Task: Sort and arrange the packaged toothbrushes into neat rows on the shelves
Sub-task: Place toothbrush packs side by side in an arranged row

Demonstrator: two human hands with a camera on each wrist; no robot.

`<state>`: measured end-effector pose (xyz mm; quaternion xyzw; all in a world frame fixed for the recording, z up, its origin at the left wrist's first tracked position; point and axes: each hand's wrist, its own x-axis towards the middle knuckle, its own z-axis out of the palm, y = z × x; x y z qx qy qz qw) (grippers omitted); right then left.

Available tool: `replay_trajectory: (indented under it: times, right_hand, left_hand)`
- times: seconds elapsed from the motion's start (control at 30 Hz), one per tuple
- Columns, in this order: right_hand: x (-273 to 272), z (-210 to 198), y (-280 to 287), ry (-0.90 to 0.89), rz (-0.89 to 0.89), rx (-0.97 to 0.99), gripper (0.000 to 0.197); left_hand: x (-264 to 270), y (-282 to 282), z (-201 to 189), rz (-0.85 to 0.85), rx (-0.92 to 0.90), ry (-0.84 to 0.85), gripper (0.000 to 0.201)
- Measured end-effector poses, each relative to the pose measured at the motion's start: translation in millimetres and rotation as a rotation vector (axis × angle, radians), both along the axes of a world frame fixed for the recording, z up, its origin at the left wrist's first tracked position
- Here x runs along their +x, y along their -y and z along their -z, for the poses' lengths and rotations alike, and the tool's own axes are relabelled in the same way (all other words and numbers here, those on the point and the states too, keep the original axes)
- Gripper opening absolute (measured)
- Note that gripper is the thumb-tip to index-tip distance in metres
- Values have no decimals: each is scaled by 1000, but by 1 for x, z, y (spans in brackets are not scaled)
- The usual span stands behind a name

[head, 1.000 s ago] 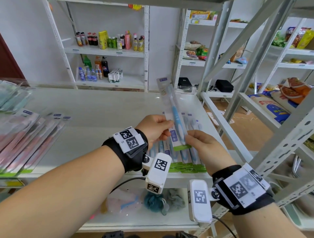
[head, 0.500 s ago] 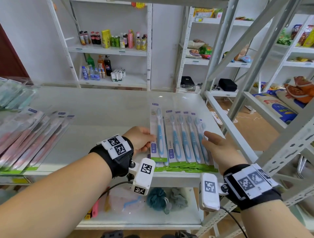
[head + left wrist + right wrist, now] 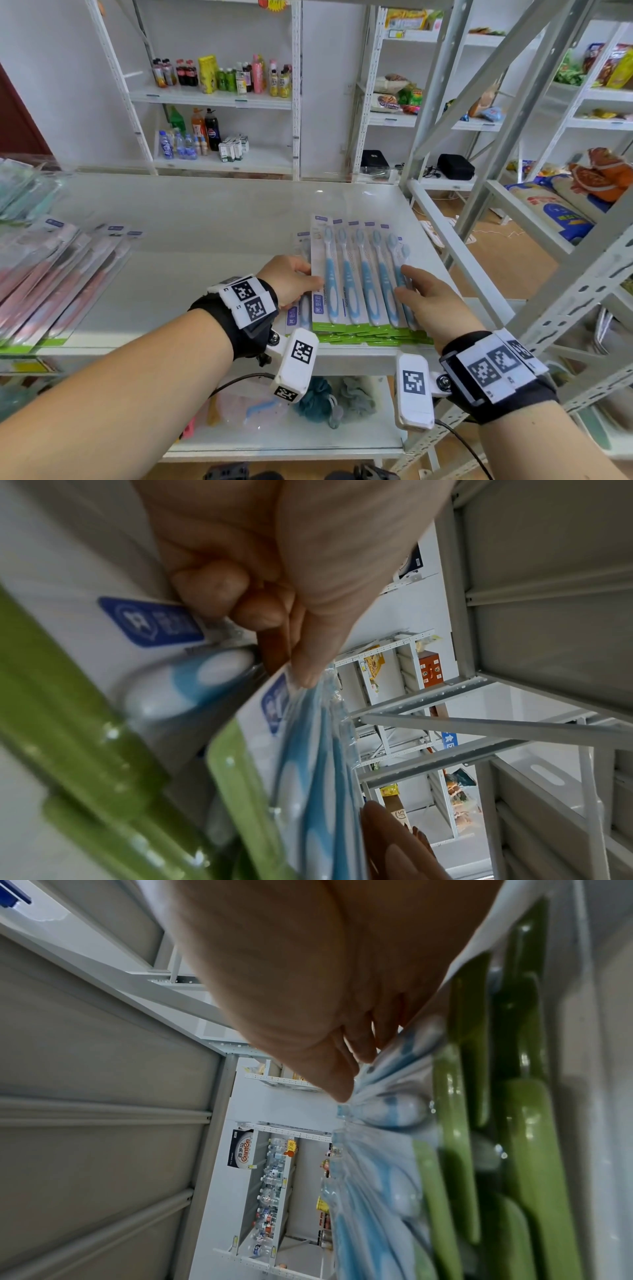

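Note:
A row of overlapping blue toothbrush packs (image 3: 363, 281) with green bottom strips lies on the right part of the white shelf (image 3: 205, 240). My left hand (image 3: 294, 277) pinches the left edge of the leftmost pack (image 3: 330, 284). In the left wrist view its thumb (image 3: 304, 669) lies on top of this pack (image 3: 308, 750) and the other fingers (image 3: 212, 588) are curled below. Another blue pack (image 3: 296, 315) lies partly under that hand. My right hand (image 3: 421, 294) rests with straight fingers (image 3: 342, 1074) on the right end of the row (image 3: 394, 1118).
Pink toothbrush packs (image 3: 51, 274) lie fanned on the shelf's left side, with pale green ones (image 3: 17, 192) behind. Grey rack uprights and braces (image 3: 479, 137) stand close on the right. Bath sponges (image 3: 315, 401) sit on the lower shelf. Bottles (image 3: 219, 75) fill the far shelves.
A second ago both hands held one blue pack up above the row. It now lies at the row's left end; the right hand let go and moved onto the right end.

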<state>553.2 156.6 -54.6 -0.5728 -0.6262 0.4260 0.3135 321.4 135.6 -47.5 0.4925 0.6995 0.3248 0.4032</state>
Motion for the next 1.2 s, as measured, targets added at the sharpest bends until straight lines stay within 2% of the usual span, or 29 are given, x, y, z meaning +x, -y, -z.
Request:
replay_trajectory:
  times: [0.37,0.53,0.63,0.77,0.87,0.97,1.1,1.2]
  right_hand:
    - [1,3,1,58,-74,69,46]
    - [7,5,0,42,-55,77,52]
    - [14,7,1,25,-61,45,56]
    - [21,12,0,26,-106,40,52]
    - [23,12,-1,31,-130,54,40]
    - [24,8,1,49,-158,77,28]
    - [25,8,1,78,-190,105,29]
    - [24,8,1,65,-185,85,40]
  left_hand:
    - [5,-1,1,7,70,-74,21]
    - [6,2,0,-82,102,-127,46]
    - [2,8,-1,-110,148,-132,49]
    - [-1,20,-1,34,135,-258,53]
    - [4,24,0,157,84,-270,53]
    - [10,25,0,170,75,-301,60]
    - [16,28,-2,151,79,-323,59]
    - [19,31,-3,146,95,-337,48]
